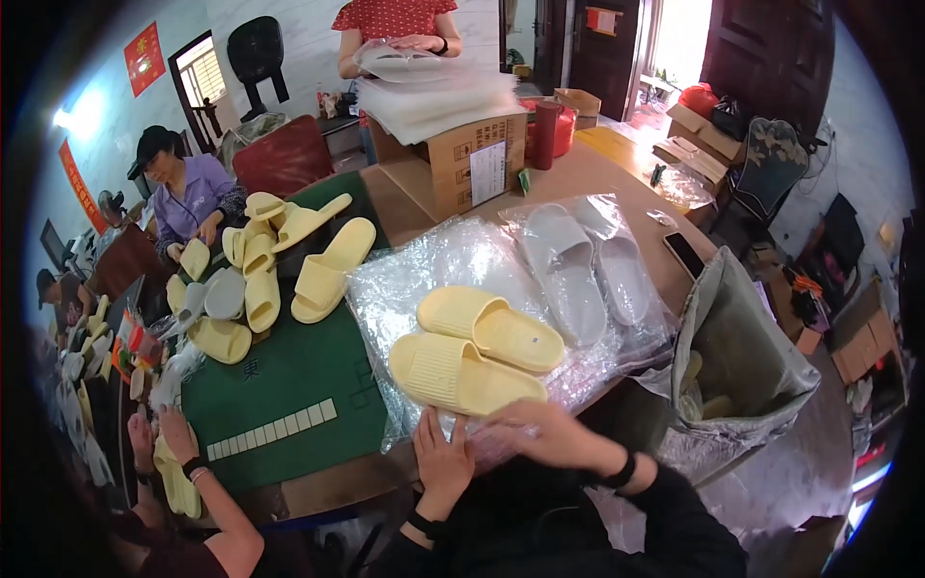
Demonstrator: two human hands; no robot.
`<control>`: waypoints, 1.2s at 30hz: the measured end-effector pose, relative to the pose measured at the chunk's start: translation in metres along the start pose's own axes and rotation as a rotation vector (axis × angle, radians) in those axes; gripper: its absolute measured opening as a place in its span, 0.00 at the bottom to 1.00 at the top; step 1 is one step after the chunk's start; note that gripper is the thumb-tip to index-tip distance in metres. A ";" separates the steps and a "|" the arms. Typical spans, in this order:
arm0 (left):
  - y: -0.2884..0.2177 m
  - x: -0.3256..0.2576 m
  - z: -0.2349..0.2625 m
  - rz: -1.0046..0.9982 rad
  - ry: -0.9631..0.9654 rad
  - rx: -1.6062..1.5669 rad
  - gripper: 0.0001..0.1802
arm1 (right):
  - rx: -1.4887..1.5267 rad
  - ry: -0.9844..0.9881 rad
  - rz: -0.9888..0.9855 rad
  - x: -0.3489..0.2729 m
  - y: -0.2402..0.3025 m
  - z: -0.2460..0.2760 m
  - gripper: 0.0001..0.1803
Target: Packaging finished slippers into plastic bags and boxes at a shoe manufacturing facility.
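A pair of yellow slides lies side by side, toes to the left, on a stack of clear plastic bags point(414, 275): the far slide point(528, 339) and the near slide point(429, 371), which has a ribbed strap. My left hand point(443, 460) is open, its fingers stretched toward the near slide's lower edge, seemingly touching it or the plastic there. By that slide's heel is my right hand point(554, 438), fingers pointing left over the plastic. Those fingers are slightly smeared, and whether they pinch the plastic cannot be made out. Beyond lies a bagged pair of grey slides point(564, 265).
More yellow slides point(332, 270) are heaped on the green mat point(289, 385). A lined bin point(742, 337) stands at right, near a phone point(685, 255). A cardboard box point(472, 164) bears plastic bags. Co-workers stand opposite and sit leftward; one's hand point(178, 433) holds a yellow slide.
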State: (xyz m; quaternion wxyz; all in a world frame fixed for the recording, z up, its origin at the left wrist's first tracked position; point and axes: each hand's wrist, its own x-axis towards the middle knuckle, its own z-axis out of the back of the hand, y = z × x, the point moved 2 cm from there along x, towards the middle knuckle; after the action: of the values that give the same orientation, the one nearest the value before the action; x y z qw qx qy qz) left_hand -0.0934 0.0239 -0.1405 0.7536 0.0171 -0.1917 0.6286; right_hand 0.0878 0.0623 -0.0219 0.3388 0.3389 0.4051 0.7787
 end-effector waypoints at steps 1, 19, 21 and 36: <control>-0.001 0.001 -0.001 0.005 -0.025 0.033 0.29 | -0.026 -0.064 -0.066 0.007 0.009 0.026 0.11; -0.008 0.007 -0.014 -0.054 -0.036 -0.025 0.25 | -1.770 0.169 0.540 0.353 -0.279 0.354 0.06; -0.004 0.002 -0.004 0.033 -0.061 0.035 0.22 | -1.865 0.291 0.519 0.379 -0.315 0.290 0.08; -0.009 0.004 -0.004 0.061 0.010 0.049 0.23 | -1.934 0.498 -0.040 0.439 -0.511 0.309 0.11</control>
State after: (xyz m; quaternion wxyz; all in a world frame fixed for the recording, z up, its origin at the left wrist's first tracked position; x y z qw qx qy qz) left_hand -0.0828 0.0265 -0.1415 0.7345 0.0264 -0.1727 0.6558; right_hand 0.2278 0.7643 -0.2141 0.3875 -0.2624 -0.3381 0.8165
